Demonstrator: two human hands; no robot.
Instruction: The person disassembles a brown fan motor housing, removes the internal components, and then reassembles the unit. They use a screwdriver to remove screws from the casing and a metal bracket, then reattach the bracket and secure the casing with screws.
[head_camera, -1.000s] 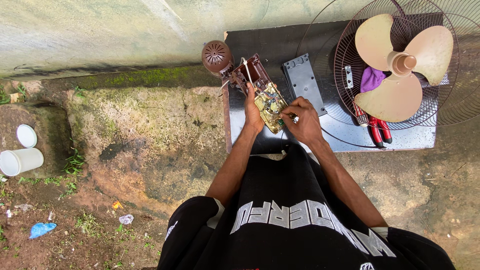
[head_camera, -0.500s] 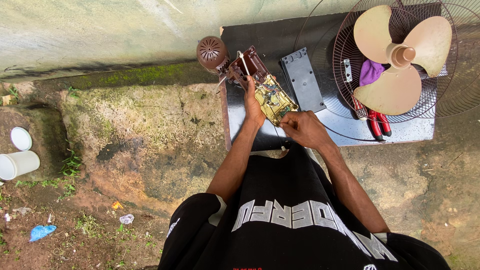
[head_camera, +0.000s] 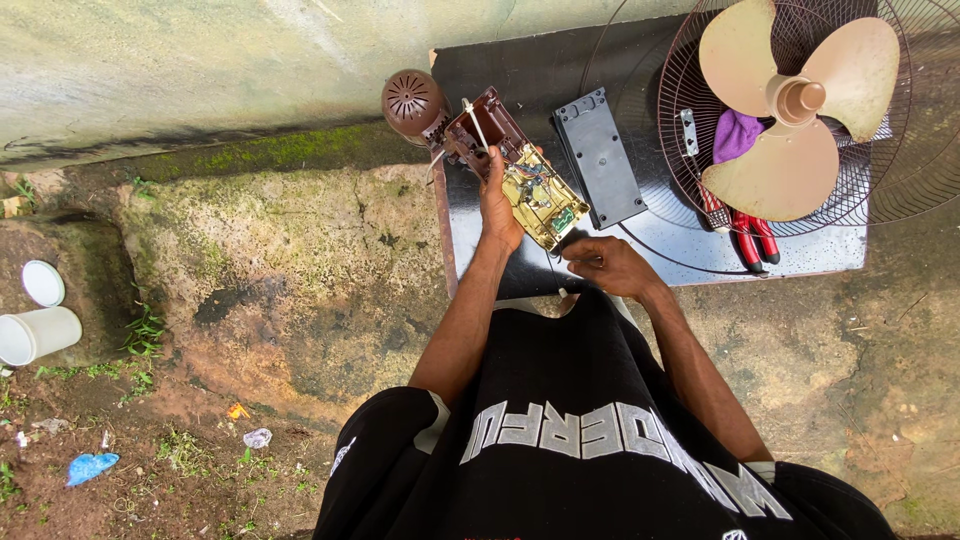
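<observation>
My left hand (head_camera: 497, 205) grips a brown fan control housing (head_camera: 487, 122) with a yellow-green circuit board (head_camera: 541, 200) showing, tilted above a dark metal sheet (head_camera: 810, 258). A round brown motor cap (head_camera: 412, 100) sits at the housing's far end. My right hand (head_camera: 607, 264) rests just below the board's near corner. Its fingers are curled on a small dark piece (head_camera: 570, 240) that I cannot identify. A black rectangular cover (head_camera: 598, 158) lies on the sheet right of the board.
A wire fan guard (head_camera: 690, 60) holds a beige three-blade fan (head_camera: 795, 110) and a purple cloth (head_camera: 735, 135). Red-handled pliers (head_camera: 752, 236) lie beneath it. A white cup (head_camera: 35, 335) and lid (head_camera: 42, 283) sit far left on dirt. A mossy concrete slab (head_camera: 300, 260) meets a wall.
My right hand has come off the circuit board and drawn back toward me, down to the sheet's near edge. My left hand keeps its hold on the housing.
</observation>
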